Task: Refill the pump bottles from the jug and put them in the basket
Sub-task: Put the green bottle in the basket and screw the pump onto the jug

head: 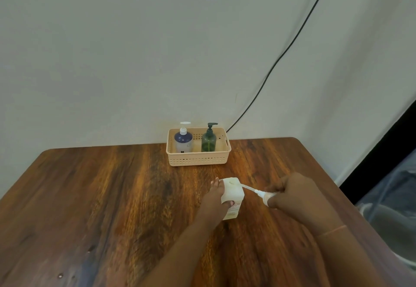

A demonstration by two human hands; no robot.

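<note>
hands point(215, 199) point(292, 193) curled round bottle point(233, 191) and pump point(262, 194)

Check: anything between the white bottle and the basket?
Nothing visible: bare table lies between the white bottle in the left hand and the basket. Inside, a blue bottle and a green bottle already stand. The right hand holds its pump.

Soft, even, dim light with faint shadows. The basket point(199, 158) is fairly sharp; the left hand point(216, 199) and right hand point(290, 191) before it are motion-blurred. Front-left of it the table point(90, 208) carries a bluish sheen; its edges bow.
</note>
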